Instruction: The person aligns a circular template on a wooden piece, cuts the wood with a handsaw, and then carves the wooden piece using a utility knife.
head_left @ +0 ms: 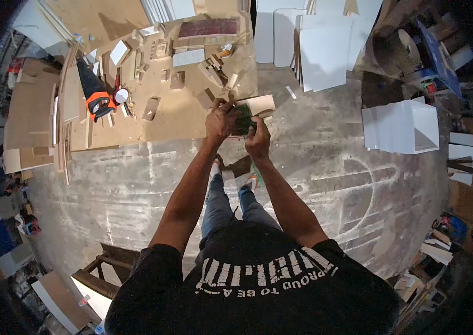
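Note:
A dark green, flat piece, its kind not clear, is between my two hands at the workbench's front right corner. My left hand has its fingers curled over the piece's left side. From the right, my right hand pinches its lower edge, thumb on top. Just behind the piece lies a pale wooden block, partly covered by it. A brown wooden offcut rests beside my left fingers.
The workbench carries a handsaw with an orange handle, a tape roll and several wood offcuts. White panels lean behind on the right. A white box stands on the concrete floor.

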`<state>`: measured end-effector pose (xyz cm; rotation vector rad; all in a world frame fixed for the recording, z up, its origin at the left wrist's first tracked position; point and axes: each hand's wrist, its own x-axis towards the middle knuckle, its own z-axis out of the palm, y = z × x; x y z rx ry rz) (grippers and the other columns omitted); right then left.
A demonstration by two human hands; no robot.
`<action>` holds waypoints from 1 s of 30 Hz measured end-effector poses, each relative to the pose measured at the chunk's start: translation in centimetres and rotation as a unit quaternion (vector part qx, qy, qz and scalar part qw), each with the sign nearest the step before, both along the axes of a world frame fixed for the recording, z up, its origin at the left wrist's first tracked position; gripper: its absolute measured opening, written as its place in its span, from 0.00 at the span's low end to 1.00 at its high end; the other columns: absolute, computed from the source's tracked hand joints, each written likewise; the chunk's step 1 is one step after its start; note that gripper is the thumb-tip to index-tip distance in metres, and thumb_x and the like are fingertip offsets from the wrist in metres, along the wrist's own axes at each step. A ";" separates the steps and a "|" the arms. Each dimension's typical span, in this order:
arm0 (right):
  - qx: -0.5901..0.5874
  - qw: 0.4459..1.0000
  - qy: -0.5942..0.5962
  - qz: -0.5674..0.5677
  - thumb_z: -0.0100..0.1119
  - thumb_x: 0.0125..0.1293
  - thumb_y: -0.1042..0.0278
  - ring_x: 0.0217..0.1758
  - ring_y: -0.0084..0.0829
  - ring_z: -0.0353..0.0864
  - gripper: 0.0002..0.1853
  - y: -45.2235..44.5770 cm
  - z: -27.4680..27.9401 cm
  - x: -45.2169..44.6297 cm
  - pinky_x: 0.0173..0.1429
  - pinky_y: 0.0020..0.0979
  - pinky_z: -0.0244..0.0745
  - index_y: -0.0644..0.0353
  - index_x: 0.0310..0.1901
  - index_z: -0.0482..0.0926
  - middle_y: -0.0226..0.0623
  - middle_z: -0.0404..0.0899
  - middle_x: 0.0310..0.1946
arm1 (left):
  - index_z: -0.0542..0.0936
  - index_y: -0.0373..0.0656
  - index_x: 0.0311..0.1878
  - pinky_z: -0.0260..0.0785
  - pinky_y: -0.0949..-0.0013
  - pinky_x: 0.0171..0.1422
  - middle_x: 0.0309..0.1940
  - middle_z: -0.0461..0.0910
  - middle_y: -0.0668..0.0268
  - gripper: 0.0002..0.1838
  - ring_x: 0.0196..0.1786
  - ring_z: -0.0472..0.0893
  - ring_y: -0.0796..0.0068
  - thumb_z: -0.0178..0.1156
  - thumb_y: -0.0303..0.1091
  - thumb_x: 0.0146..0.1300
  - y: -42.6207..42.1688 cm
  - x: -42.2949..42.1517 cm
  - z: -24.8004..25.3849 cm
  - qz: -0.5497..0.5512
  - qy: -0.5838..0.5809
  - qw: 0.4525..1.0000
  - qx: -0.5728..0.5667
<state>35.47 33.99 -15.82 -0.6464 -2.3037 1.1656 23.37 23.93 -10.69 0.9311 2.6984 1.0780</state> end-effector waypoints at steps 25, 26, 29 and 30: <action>-0.170 0.976 -0.077 -0.112 0.60 0.66 0.64 0.42 0.46 0.86 0.13 -0.6 -1.2 2.7 0.49 0.41 0.78 0.64 0.45 0.83 0.50 0.85 0.39 | 0.80 0.59 0.55 0.76 0.55 0.52 0.57 0.79 0.70 0.18 0.51 0.83 0.58 0.65 0.41 0.61 1.1 -1.2 -3.2 0.004 -0.015 0.999 -0.030; -0.173 0.975 -0.071 -0.116 0.60 0.66 0.64 0.42 0.46 0.86 0.13 -0.7 -1.1 2.6 0.50 0.41 0.78 0.64 0.46 0.83 0.50 0.85 0.39 | 0.79 0.59 0.56 0.76 0.55 0.51 0.57 0.79 0.70 0.18 0.51 0.83 0.57 0.65 0.41 0.61 1.2 -1.2 -3.4 0.001 -0.011 1.000 -0.027; -0.181 0.974 -0.061 -0.123 0.60 0.66 0.64 0.43 0.46 0.86 0.14 -0.8 -2.3 2.7 0.50 0.41 0.78 0.64 0.46 0.83 0.50 0.85 0.39 | 0.78 0.59 0.56 0.76 0.54 0.51 0.57 0.79 0.68 0.18 0.50 0.83 0.55 0.64 0.43 0.62 1.2 -1.0 -2.2 0.007 -0.038 0.998 -0.053; -0.180 0.974 -0.064 -0.122 0.60 0.66 0.64 0.43 0.46 0.86 0.14 -0.8 -2.5 2.7 0.50 0.41 0.78 0.64 0.46 0.83 0.50 0.85 0.39 | 0.78 0.59 0.55 0.76 0.53 0.51 0.56 0.79 0.68 0.18 0.50 0.83 0.55 0.64 0.44 0.62 1.3 -1.0 -2.2 0.013 -0.042 0.996 -0.071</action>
